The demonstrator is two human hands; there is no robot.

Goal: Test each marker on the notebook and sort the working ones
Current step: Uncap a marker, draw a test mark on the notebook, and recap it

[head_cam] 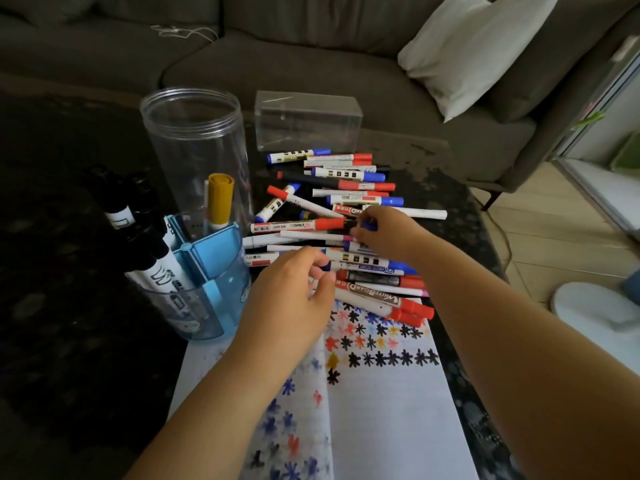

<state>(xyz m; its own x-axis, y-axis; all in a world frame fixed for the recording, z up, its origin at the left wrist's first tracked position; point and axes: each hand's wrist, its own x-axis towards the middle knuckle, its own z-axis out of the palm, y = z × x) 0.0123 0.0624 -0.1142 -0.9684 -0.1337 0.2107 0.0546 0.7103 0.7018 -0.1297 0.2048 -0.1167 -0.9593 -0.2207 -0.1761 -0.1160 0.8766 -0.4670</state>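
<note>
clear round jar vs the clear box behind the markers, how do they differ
The clear round jar is a tall upright cylinder with an open top; the clear box is low and rectangular. The jar stands beside the blue holder; the box sits beyond the marker pile. Both are transparent.

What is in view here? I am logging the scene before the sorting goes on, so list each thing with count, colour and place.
marker pile: too many to count, white barrels with red, blue and black caps, middle of the table
notebook: one, white, open, covered in coloured star marks, near edge of the table
blue holder: one, translucent blue, left of the pile, holding black-capped markers and a yellow one
clear jar: one, transparent, upright behind the blue holder
clear box: one, transparent, behind the pile
sofa: one, grey, beyond the table
cushion: one, white, on the sofa
left hand: pinching a blue-capped marker in the pile
right hand: fingers curled on a blue-capped marker
</note>
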